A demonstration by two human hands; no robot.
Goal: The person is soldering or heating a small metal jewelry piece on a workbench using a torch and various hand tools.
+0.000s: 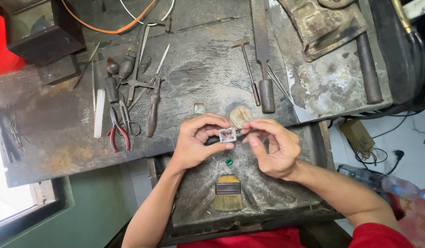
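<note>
Nearest the camera, a red sleeve (377, 236) covers the right upper arm, and both bare forearms reach forward over a dark tray (286, 202) set below the bench edge. A flat brush (228, 193) with pale bristles lies in the tray, and just beyond it sits a small green stone (229, 161).

Above the stone, the left hand (196, 142) pinches a small square metal frame (227, 134) between thumb and fingertips, closed on it. The right hand (272, 147) meets it from the other side, its fingers closed on a thin dark tool (243, 133) whose tip touches the frame. A rounded wooden peg (240, 115) juts out from the bench (61, 138) just behind the hands, and a second small square frame (199, 108) lies on the bench beside it.

Farther back to the left lie red-handled pliers (117, 133), small scissors (127, 117), a white stick (99, 112) and several wooden-handled gravers (120, 73). Behind the hands and to the right rest a small hammer (248, 69) and a long file (263, 55). An orange cable (116, 30) curls across the far edge, and a worn leather piece (322, 25) lies at the far right.
</note>
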